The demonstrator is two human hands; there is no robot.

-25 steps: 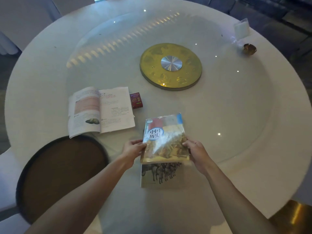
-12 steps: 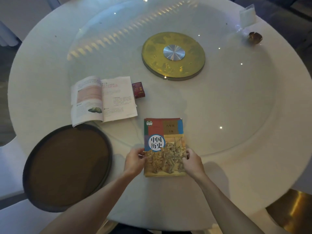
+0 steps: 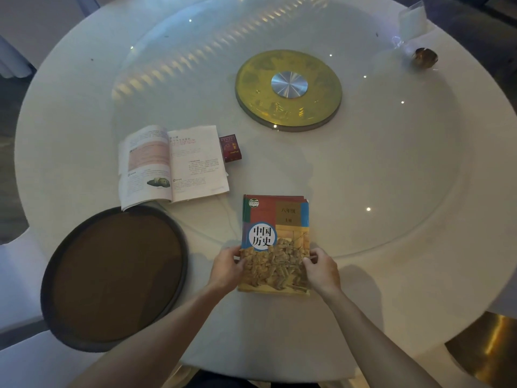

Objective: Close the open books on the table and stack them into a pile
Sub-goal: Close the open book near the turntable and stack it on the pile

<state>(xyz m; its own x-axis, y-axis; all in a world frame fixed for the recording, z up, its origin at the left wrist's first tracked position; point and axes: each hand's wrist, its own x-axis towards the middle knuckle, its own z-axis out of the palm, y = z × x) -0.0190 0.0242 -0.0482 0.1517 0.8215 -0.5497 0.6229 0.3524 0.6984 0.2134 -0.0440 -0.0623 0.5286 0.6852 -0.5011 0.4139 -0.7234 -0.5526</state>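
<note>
A closed history book with a colourful cover lies flat on top of another closed book near the table's front edge; only a thin edge of the lower one shows. My left hand grips its lower left edge and my right hand grips its lower right edge. An open book lies face up to the left and farther back, apart from both hands.
A small red box sits at the open book's right edge. A round dark tray overhangs the white round table at front left. A gold turntable hub marks the centre. A small brown object and a clear card stand are far right.
The colourful book was held tilted above a lower book one second ago; it now lies flat on it, squared up. My hands have stayed on its two sides.
</note>
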